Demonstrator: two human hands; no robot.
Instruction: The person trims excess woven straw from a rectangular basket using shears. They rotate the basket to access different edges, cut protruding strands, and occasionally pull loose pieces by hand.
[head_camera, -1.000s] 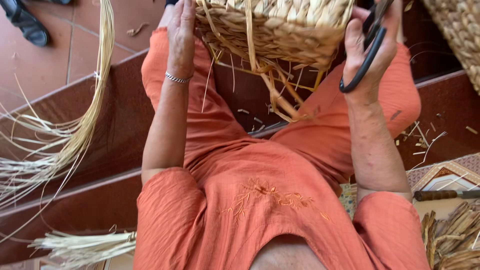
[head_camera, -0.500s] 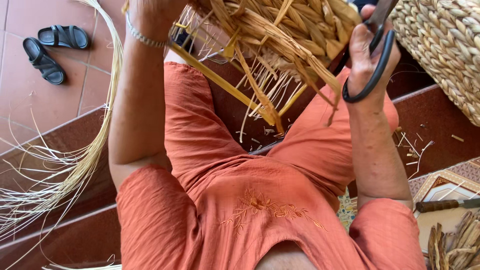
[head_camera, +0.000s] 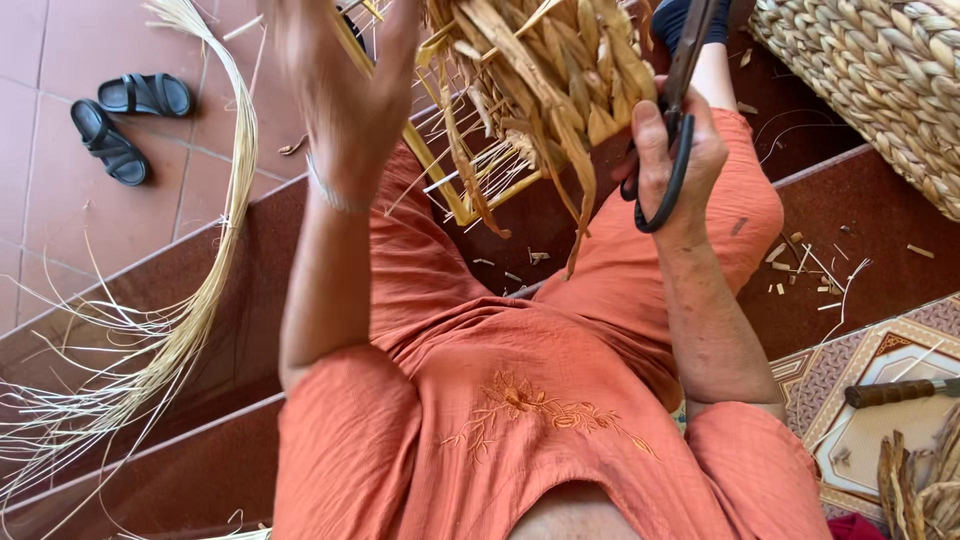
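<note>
Woven straw basket (head_camera: 545, 75) was held raised, loose strand ends pointing down, its top cut off by the frame. Left hand (head_camera: 345, 85), blurred, gripped its side. Right hand (head_camera: 675, 150) clamped black scissors (head_camera: 680, 110), blades upward.

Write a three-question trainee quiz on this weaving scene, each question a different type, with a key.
1. True or false: the right hand holds black scissors.
2. Where do the sandals lie? A) on the tiled floor B) on the patterned mat C) in the lap
3. Fill in: the left hand is raised beside the half-woven ______, whose loose strands hang over the lap.

Key: 1 true; 2 A; 3 basket. Whether the left hand grips the basket cannot be told, as the hand is blurred.
</note>
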